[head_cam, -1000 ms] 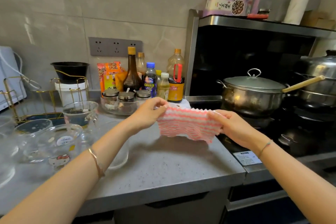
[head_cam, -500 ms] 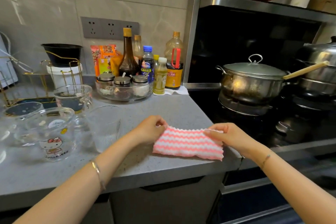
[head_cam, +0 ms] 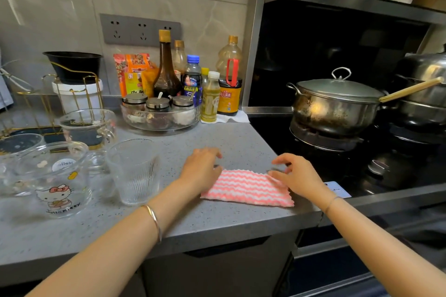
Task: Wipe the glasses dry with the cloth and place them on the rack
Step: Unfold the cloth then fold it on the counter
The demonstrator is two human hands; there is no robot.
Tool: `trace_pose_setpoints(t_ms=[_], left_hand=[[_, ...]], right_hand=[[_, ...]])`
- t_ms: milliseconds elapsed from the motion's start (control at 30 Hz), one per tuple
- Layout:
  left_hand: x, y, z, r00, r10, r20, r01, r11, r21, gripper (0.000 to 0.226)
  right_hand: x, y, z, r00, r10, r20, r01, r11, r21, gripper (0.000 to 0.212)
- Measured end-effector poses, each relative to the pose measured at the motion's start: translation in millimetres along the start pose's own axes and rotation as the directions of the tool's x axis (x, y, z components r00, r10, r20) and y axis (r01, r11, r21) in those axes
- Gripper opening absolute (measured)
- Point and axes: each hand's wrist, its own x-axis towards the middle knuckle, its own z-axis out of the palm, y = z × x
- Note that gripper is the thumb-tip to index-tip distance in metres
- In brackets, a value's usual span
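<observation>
Pink-and-white zigzag cloth (head_cam: 246, 188), speckled grey counter (head_cam: 217, 222), gold wire rack (head_cam: 48, 103)

Silver bangle (head_cam: 154, 220) left wrist, thin bracelet (head_cam: 331, 203) right

Bare bench (head_cam: 217, 224) runs from the cloth (head_cam: 246, 188) to the front edge, and behind it up to the jar bowl (head_cam: 160, 125). You've got room there. The left is crowded: ribbed glass (head_cam: 134, 171) near your left hand (head_cam: 202, 169), then the Kitty mug (head_cam: 58, 183) and a clear mug (head_cam: 89, 128) packed together, blocking the straight line to the gold rack (head_cam: 48, 103). Tall bottles (head_cam: 166, 67) line the back. Right of your right hand (head_cam: 296, 176) the bench ends at the stove (head_cam: 277, 140). A pot (head_cam: 335, 106) stands there, its wooden handle (head_cam: 410, 90) jutting right.
</observation>
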Motion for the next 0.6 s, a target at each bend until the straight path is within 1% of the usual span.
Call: trace_pose_setpoints(t_ms=[33,67,100,133,167,200,233,267,300,367,433,500,567,600], left_hand=[[-3.4,2.0,1.9,0.997,0.072,-0.011,-0.072,0.997,0.007,0.034],[-6.5,4.7,4.0,0.988,0.152,0.015,-0.152,0.988,-0.004,0.037],[-9.5,6.8,7.3,0.972,0.223,0.081,-0.222,0.975,-0.01,0.039],[-12.1,8.2,10.8,0.949,0.263,0.172,-0.269,0.963,0.008,0.042],[-14.8,8.3,14.7,0.927,0.261,0.271,-0.284,0.958,0.047,0.046],[-16.7,6.9,18.0,0.908,0.23,0.351,-0.279,0.956,0.095,0.049],[-17.8,4.9,20.4,0.896,0.194,0.399,-0.269,0.953,0.14,0.05],[-18.3,3.2,21.7,0.891,0.171,0.42,-0.262,0.95,0.171,0.051],[-19.4,2.3,22.1,0.89,0.158,0.428,-0.258,0.948,0.187,0.051],[-20.4,1.0,21.0,0.893,0.155,0.422,-0.249,0.952,0.179,0.052],[-22.5,-2.2,19.5,0.908,0.185,0.375,-0.248,0.961,0.127,0.051],[-25.3,-5.9,16.1,0.929,0.224,0.295,-0.258,0.963,0.081,0.045],[-28.3,-7.1,11.2,0.939,0.217,0.267,-0.244,0.967,0.071,0.039],[-30.3,-6.5,8.7,0.942,0.204,0.267,-0.232,0.97,0.077,0.038]], right_hand=[[-3.7,-3.7,1.1,0.998,-0.054,-0.032,0.052,0.997,-0.063,0.022],[-7.5,-8.7,2.5,0.994,-0.108,-0.035,0.104,0.99,-0.094,0.024],[-11.5,-12.7,5.4,0.988,-0.151,0.009,0.151,0.983,-0.106,0.027],[-15.2,-15.3,9.1,0.978,-0.188,0.09,0.198,0.973,-0.119,0.032],[-18.8,-15.2,14.1,0.959,-0.203,0.196,0.233,0.961,-0.146,0.04],[-21.5,-12.8,18.1,0.934,-0.189,0.302,0.252,0.949,-0.189,0.046],[-23.5,-8.6,20.9,0.909,-0.153,0.388,0.259,0.937,-0.236,0.05],[-24.3,-3.4,22.1,0.889,-0.115,0.443,0.257,0.926,-0.276,0.052],[-25.5,1.8,21.8,0.881,-0.09,0.464,0.251,0.92,-0.3,0.054],[-26.9,5.3,18.3,0.892,-0.099,0.441,0.255,0.916,-0.309,0.055],[-33.7,-0.9,15.5,0.903,-0.209,0.375,0.334,0.891,-0.307,0.053],[-42.9,-12.1,13.9,0.886,-0.339,0.316,0.422,0.873,-0.245,0.048],[-51.5,-21.7,14.0,0.87,-0.376,0.319,0.444,0.878,-0.177,0.041],[-53.7,-23.3,14.4,0.863,-0.385,0.326,0.454,0.875,-0.17,0.039]])
